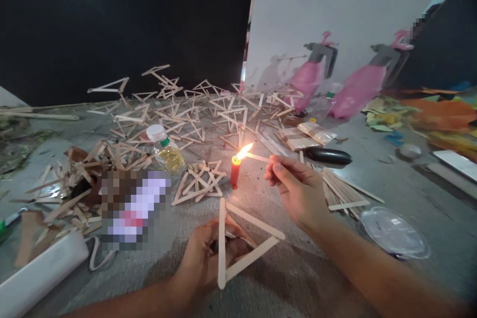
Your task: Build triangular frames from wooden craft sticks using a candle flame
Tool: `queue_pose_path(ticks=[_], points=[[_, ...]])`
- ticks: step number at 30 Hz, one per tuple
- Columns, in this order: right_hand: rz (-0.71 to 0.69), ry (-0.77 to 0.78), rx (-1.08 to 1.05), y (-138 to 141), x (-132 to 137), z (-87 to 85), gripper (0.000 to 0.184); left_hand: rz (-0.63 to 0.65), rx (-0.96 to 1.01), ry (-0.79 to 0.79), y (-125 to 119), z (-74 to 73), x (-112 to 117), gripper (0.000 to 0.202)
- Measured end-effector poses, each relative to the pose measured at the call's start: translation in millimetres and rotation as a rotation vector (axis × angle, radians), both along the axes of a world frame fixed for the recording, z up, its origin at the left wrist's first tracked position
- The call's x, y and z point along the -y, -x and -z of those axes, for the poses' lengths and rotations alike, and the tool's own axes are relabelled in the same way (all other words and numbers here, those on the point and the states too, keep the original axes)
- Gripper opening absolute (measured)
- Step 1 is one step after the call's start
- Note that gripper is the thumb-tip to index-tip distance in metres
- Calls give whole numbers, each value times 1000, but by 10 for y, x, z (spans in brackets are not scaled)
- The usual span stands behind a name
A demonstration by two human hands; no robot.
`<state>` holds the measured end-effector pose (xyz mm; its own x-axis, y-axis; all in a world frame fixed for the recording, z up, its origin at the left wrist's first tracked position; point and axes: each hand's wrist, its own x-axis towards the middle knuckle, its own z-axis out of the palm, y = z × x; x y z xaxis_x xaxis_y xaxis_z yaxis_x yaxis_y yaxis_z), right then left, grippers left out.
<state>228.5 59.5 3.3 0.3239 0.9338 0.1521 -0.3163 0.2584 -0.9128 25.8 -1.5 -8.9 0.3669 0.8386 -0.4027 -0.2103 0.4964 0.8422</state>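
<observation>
A red candle [235, 173] stands upright on the grey floor with a lit flame leaning right. Between its fingers, my right hand [298, 190] pinches a flat wooden craft stick [259, 158], whose far end is at the flame. Lower down, my left hand [208, 253] is closed around a triangle of craft sticks [221, 243]. Some of its fingers are hidden behind the sticks. Just left of the candle lies a small pile of stick triangles [201, 181]. Loose craft sticks [341, 189] lie in a bundle beyond my right wrist.
Many stick triangles [186, 114] spread along the wall. A capped bottle of yellowish liquid [167, 154], a stick heap [85, 194] and a white bar-shaped device [44, 273] are on the left. Pink spray bottles [357, 89], a black oblong object [328, 155] and a clear lid [395, 232] are on the right.
</observation>
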Motion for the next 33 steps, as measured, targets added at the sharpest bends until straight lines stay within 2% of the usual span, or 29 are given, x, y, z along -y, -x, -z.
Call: queue_pose_path(ticks=[10, 17, 22, 33], points=[[-23, 29, -17, -39, -35, -3, 17, 39, 10, -43, 28, 37, 14, 42], [-45, 42, -17, -64, -43, 21, 17, 25, 40, -13, 24, 21, 15, 37], [-31, 36, 16, -69, -51, 31, 18, -43, 3, -12, 14, 43, 8, 36], [-25, 46, 1, -64, -54, 19, 19, -13, 44, -28, 25, 67, 5, 37]])
